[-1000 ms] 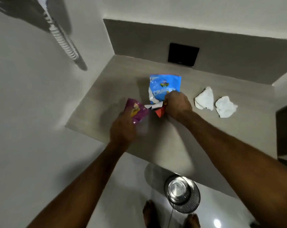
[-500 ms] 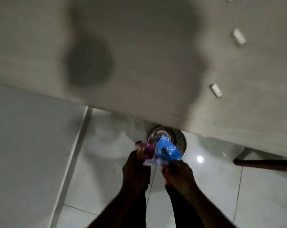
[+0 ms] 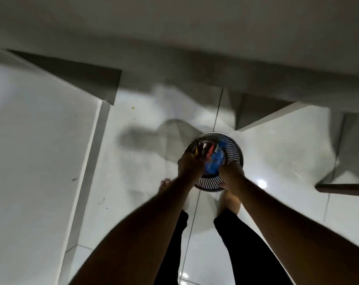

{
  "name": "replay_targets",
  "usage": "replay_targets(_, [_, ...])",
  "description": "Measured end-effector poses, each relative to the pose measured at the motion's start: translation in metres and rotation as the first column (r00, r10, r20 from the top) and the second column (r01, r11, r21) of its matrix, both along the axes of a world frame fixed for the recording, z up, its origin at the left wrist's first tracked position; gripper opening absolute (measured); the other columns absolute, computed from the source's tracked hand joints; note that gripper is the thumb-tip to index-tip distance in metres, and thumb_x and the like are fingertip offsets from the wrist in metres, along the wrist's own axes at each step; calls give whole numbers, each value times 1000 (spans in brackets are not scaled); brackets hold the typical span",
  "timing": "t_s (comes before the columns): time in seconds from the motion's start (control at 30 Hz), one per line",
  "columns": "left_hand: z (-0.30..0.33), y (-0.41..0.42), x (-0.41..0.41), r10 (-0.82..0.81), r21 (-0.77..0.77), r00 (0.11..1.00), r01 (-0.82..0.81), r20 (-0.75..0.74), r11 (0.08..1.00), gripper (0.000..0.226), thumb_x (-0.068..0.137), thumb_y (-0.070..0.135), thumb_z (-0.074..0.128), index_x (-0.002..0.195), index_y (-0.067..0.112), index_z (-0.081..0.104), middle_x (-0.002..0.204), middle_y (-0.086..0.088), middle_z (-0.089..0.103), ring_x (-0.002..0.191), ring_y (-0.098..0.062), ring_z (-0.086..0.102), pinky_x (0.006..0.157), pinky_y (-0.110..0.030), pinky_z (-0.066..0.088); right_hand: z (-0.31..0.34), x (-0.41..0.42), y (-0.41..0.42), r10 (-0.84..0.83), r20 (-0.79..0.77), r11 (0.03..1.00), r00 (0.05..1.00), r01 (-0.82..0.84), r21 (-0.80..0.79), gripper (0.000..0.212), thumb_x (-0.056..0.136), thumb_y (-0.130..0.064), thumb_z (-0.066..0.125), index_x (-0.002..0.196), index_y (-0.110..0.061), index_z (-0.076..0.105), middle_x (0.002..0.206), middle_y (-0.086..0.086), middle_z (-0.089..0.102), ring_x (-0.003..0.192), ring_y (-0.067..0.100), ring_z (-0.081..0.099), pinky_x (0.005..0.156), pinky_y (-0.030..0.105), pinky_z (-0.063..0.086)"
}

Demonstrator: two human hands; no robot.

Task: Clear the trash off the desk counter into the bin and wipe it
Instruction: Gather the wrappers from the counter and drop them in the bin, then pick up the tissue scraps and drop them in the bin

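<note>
A round perforated metal bin (image 3: 235,154) stands on the white tiled floor below the desk counter (image 3: 174,27). Both my hands reach down to its mouth. My left hand (image 3: 190,164) is at the bin's left rim, closed around dark, blurred wrappers (image 3: 201,150) with yellow and red showing. My right hand (image 3: 231,173) is at the near right rim, fingers on a blue snack packet (image 3: 214,163) that sits in the bin's opening between the two hands. The counter top and anything lying on it are out of sight.
My bare feet (image 3: 230,202) stand just behind the bin on the glossy floor. A white wall panel (image 3: 40,161) rises on the left. A dark wooden edge (image 3: 343,189) juts in at the right.
My view has dropped from the counter top to the floor. Both hands have carried the purple wrapper and the blue packet off the counter and down into the bin's mouth.
</note>
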State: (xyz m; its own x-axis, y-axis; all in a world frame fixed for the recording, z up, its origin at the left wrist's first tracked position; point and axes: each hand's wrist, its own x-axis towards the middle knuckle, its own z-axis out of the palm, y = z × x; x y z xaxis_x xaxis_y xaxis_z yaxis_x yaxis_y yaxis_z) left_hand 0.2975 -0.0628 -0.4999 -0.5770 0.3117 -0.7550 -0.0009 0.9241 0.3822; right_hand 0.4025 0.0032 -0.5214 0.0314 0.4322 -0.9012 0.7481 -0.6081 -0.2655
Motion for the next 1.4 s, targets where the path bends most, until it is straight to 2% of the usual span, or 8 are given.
replay_targets(0.13, [87,-17,-2,-71,57,992,78,-104,995,22,92,16,55,100,8,74,100,-14,77,89,-28,69,73,-29,54,83,13,-11,345,129,913,930,-365,183,31,100,-22,48,114,-7,71,117,18,73,109,35,68,86,36,53])
replay_targets(0.37, [310,-64,-15,0,478,866,276,-500,834,28,92,30,49,83,16,72,75,20,61,70,11,56,67,9,37,326,28,-43,399,-174,815,900,-262,517,24,93,-32,57,71,-38,65,72,-1,72,72,18,70,69,37,60])
replay_targets(0.63, [437,-4,-115,295,622,702,265,-649,737,33,89,29,50,80,4,69,71,-3,61,66,-19,56,66,-24,43,514,-45,83,500,-163,371,851,-40,928,15,89,-19,67,74,-18,66,67,-6,65,62,5,54,58,19,38])
replay_targets(0.77, [459,76,-135,49,459,629,511,-776,727,17,85,2,66,102,1,72,96,-18,72,87,-33,69,78,-33,51,530,-118,199,504,126,274,854,-297,915,25,90,-13,62,114,-11,67,132,16,60,114,37,61,90,38,51])
replay_targets(0.87, [456,133,-150,-345,178,445,788,-827,590,46,88,2,60,134,9,60,131,-15,61,117,-32,63,97,-37,51,506,-142,249,725,446,139,525,-745,652,60,96,-18,60,150,-10,35,166,23,8,147,42,29,115,48,38])
replay_targets(1.1, [453,246,-191,-668,-179,200,873,-717,453,67,95,5,53,156,20,31,168,-20,3,143,-51,26,116,-55,36,479,-138,241,697,679,-96,230,-909,406,23,93,-21,61,112,-17,74,117,8,73,107,32,69,80,33,52])
replay_targets(1.3, [467,227,-186,-573,-61,307,844,-760,532,25,100,14,54,102,-1,74,114,-24,69,109,-39,65,93,-43,50,501,-100,236,505,318,430,802,-553,713,22,92,-24,63,105,-11,75,109,18,74,104,37,70,84,34,57])
replay_targets(1.4, [471,158,-164,-183,249,416,784,-891,569,16,85,-6,65,91,-2,79,98,-22,78,97,-36,73,91,-40,54,510,-65,186,389,-23,391,921,-142,909,15,90,-19,70,104,-20,75,93,8,79,87,25,73,74,23,50])
